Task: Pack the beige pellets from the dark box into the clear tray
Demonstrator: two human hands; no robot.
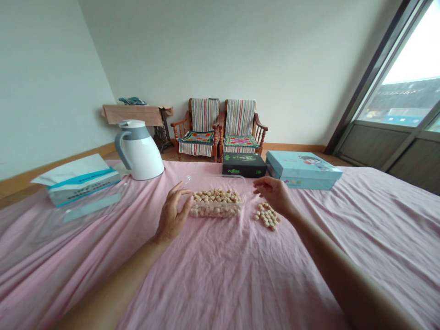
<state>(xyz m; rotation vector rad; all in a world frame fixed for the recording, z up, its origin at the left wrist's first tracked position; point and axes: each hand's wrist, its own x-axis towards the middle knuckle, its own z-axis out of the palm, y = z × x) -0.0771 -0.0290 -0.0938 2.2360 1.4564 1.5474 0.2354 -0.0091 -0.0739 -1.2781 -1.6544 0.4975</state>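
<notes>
A clear plastic box full of small round beige pieces, like little biscuits, lies in front of me on the pink cloth. At its left end is my left hand, thumb and fingers apart, the fingertips close to or touching the wall. My right hand hovers just off the box's right end, its fingers loosely bent and pointing left, with nothing visible in them. Below that hand, a loose pile of the same round pieces rests on the cloth. The right thumb is mostly hidden.
Behind the plastic box sit a black box and a light blue box. To the left stand a white and grey jug and a tissue pack, with a clear plastic lid before it. Two chairs are beyond.
</notes>
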